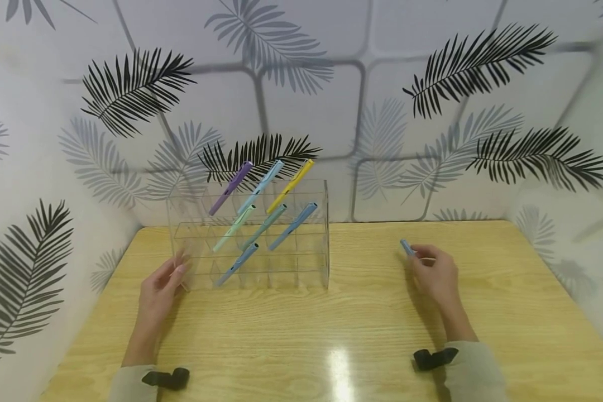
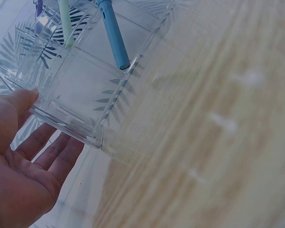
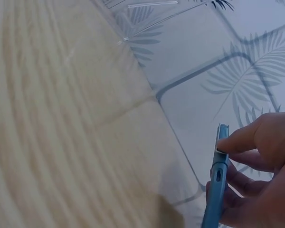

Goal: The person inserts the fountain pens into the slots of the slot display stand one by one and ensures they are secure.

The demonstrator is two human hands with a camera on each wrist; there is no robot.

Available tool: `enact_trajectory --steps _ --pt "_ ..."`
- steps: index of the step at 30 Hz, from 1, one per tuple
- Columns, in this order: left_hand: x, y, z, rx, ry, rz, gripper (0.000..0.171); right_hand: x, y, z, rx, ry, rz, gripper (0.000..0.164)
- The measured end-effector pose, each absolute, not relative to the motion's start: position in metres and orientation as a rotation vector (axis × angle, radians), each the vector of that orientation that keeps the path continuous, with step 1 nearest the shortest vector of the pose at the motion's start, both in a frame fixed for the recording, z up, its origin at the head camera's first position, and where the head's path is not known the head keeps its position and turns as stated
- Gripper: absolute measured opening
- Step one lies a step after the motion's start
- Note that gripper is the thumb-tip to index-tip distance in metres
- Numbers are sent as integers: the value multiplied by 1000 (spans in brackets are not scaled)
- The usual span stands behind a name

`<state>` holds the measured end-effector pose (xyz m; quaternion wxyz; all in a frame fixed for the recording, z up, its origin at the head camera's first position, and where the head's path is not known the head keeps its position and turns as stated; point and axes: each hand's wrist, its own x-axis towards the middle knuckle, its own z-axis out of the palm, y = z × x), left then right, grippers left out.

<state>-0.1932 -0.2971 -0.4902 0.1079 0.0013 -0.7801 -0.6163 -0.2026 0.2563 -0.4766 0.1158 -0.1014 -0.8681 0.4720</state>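
A clear acrylic pen rack (image 1: 301, 262) stands on the wooden table, divided into small compartments. My left hand (image 1: 159, 287) holds its left side panel, thumb (image 2: 23, 99) in front and fingers behind the edge. Off to the right, my right hand (image 1: 436, 273) pinches a blue pen (image 3: 218, 178) between thumb and fingers, apart from the rack. Slanted pens fill part of the rack: purple (image 1: 231, 188), light blue (image 1: 260, 187) and yellow (image 1: 290, 186) on top; pale green (image 1: 234, 228), teal (image 1: 264, 226) and blue (image 1: 293, 226) in the middle; one blue pen (image 1: 237, 264) at the bottom.
The wood-grain table (image 1: 372, 324) reaches back to a leaf-patterned wall covering (image 1: 311, 123), close behind the rack. Black straps (image 1: 434, 358) sit at both sleeve cuffs. A bright light reflection lies on the front of the tabletop.
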Motion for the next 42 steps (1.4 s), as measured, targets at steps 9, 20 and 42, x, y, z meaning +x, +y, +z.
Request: enact_trajectory --steps 9,20,42 --pt "-191 -299 -490 16 -2296 -1828 50 -200 251 -460 -221 -2500 1407 37" --pt "-195 -300 -491 37 -2325 -1781 48 -196 245 -448 132 -2490 1530 53" --pt "-197 -299 -491 17 -2328 -1731 47 -183 194 -425 268 -2196 1754 31"
